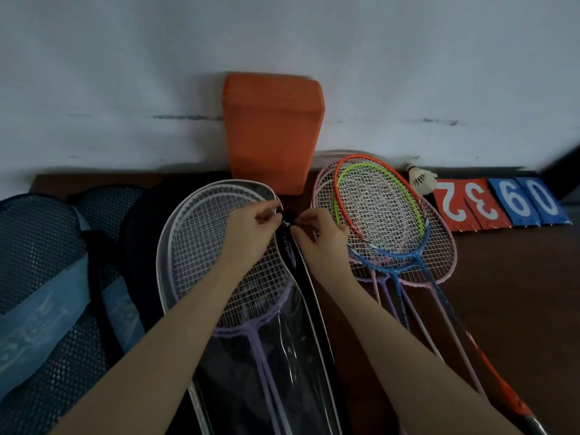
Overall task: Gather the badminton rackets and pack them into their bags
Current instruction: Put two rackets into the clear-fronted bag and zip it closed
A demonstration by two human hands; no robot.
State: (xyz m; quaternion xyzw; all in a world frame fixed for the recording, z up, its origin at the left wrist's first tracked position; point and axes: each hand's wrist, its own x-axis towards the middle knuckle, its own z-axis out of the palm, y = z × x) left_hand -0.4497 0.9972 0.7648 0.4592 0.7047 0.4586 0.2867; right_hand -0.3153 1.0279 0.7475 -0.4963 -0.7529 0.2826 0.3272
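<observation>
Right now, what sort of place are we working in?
Probably a sports hall's equipment corner or storeroom. Loose rackets lie stacked beside a shuttlecock and flip score cards, all on a dark surface against a scuffed white wall.

left hand (251,222) + right hand (317,232): pinching zipper of racket bag (301,356) | loose rackets (386,215): right

Crowded middle, open lower right

Bare table (518,293) at lower right gives passage; piled rackets (386,215) block centre right, mesh bags (47,262) fill the left, orange block (270,127) stands upper centre.
</observation>
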